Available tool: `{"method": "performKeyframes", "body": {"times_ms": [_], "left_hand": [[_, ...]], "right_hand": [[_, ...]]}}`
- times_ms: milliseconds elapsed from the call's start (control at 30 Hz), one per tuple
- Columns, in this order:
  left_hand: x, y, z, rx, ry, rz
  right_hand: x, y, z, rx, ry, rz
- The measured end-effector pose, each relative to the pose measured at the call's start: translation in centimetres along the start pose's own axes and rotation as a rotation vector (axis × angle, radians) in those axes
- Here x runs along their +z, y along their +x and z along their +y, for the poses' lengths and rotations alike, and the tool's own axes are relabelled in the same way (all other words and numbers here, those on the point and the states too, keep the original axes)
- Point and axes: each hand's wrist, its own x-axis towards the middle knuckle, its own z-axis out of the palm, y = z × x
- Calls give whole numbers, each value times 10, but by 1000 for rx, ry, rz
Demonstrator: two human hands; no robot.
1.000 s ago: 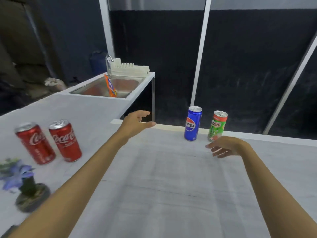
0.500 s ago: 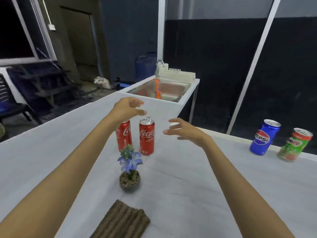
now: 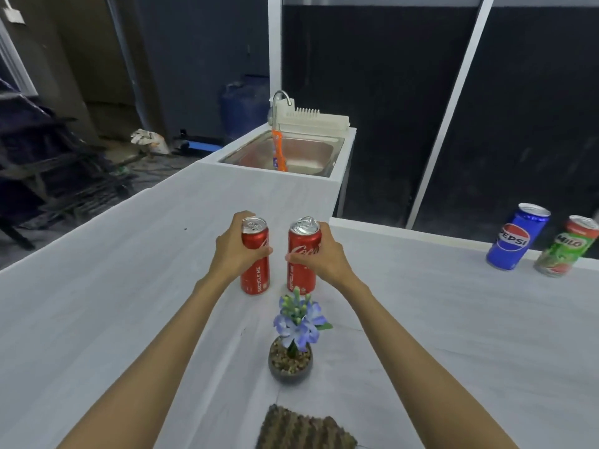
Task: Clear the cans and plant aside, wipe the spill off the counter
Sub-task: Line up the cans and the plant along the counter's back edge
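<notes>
Two red Coca-Cola cans stand upright side by side on the white counter (image 3: 97, 319). My left hand (image 3: 233, 247) is wrapped around the left can (image 3: 256, 273). My right hand (image 3: 319, 254) grips the right can (image 3: 303, 264). Just in front of them sits a small potted plant (image 3: 291, 345) with blue flowers in a round dark pot. A brown ribbed cloth (image 3: 301, 429) lies at the near edge. A blue Pepsi can (image 3: 515, 238) and a green Milo can (image 3: 567, 247) stand at the far right. I cannot make out any spill.
A steel sink (image 3: 291, 150) with a tap, an orange bottle (image 3: 278, 150) and a white dish rack (image 3: 314, 119) lies at the counter's far end. The counter's back edge drops off behind the cans. Dark clutter fills the floor to the left.
The view has swung left from the Pepsi and Milo cans to the Coca-Cola cans. Both hands, open a moment ago, have come down and closed on one red can each.
</notes>
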Motion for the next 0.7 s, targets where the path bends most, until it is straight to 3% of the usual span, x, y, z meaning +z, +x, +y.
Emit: {"method": "performKeyframes", "body": {"times_ms": [267,500,700], "left_hand": [[5,14,33,-35,-45,-151],[43,23,125,94,-23,-321],[108,15,192,169,48,-353]], "right_hand": [[-35,-6,9,55,14,160],[-134,-16,20,101,-56,313],[-220,-25,44,139,-123,404]]}}
